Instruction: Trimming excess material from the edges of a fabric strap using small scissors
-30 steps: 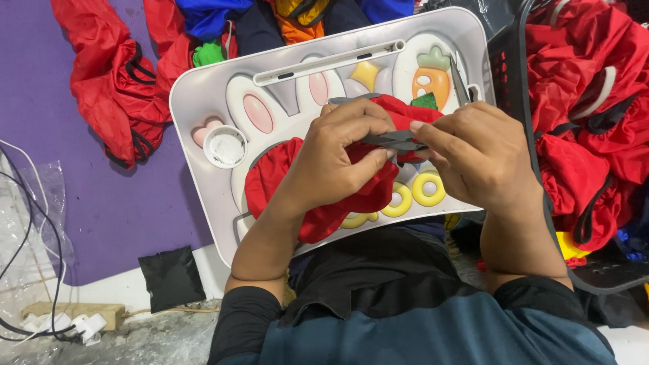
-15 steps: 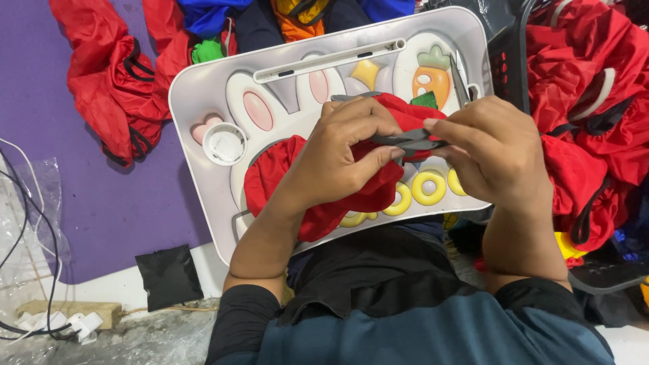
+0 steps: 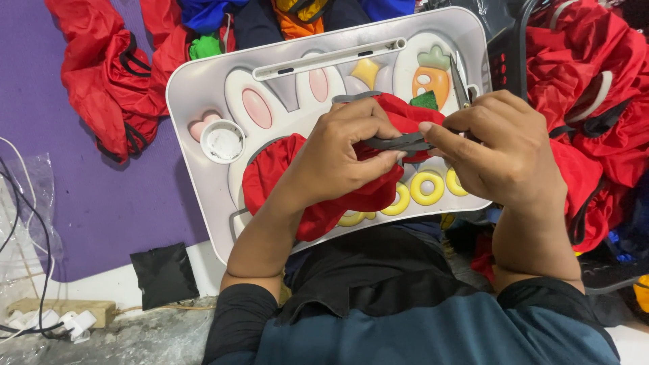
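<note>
From above I see my left hand [image 3: 345, 152] curled over a red fabric pouch [image 3: 297, 186] on the white rabbit-pattern lap tray [image 3: 203, 88], fingers pinching a dark grey strap [image 3: 399, 142]; my right hand [image 3: 503, 149] meets it from the right, fingers pressed together on the same strap. Red pouches [image 3: 108, 81] crowd both tray edges; purple mat [image 3: 88, 203] lies open at left, a white cap [image 3: 222, 141] rests near the left edge
</note>
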